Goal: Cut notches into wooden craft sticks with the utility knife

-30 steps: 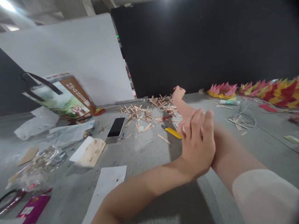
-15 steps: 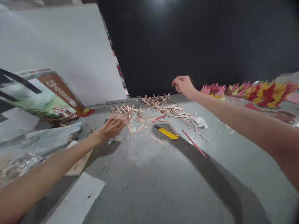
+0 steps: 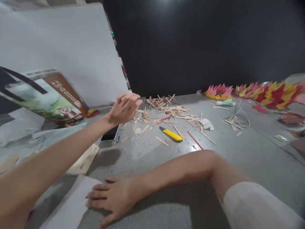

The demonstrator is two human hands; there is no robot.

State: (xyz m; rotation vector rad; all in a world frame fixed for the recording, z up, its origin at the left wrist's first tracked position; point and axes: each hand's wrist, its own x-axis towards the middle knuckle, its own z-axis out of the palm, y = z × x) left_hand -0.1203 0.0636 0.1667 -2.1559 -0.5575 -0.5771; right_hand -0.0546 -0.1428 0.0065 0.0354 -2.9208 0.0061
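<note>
My left hand (image 3: pixel 125 108) is raised above the table, near the left end of a pile of thin wooden sticks (image 3: pixel 175 111). Its fingers are bent and close together; whatever may be in them is hidden. Lower down, my right hand (image 3: pixel 116 195) lies flat with fingers spread, its fingertips on the edge of a white sheet of paper (image 3: pixel 69 203). A phone (image 3: pixel 110 133) rests on the table below my left wrist. In front of the sticks lie a yellow utility knife (image 3: pixel 172 134) and a red-striped stick (image 3: pixel 195 140).
A printed bag (image 3: pixel 51 98) leans against a white panel at left. A wooden board (image 3: pixel 87 159) lies under my left forearm. Pink, red and yellow paper petals (image 3: pixel 274 95), a glue tube (image 3: pixel 225 103), a white cable (image 3: pixel 247 117) and brown-handled scissors (image 3: pixel 292 117) are at right. A black panel (image 3: pixel 202 47) stands behind.
My right hand has come down from above the back of the table to the paper at the lower left. My left hand has risen slightly to the right, its fingers now more bent.
</note>
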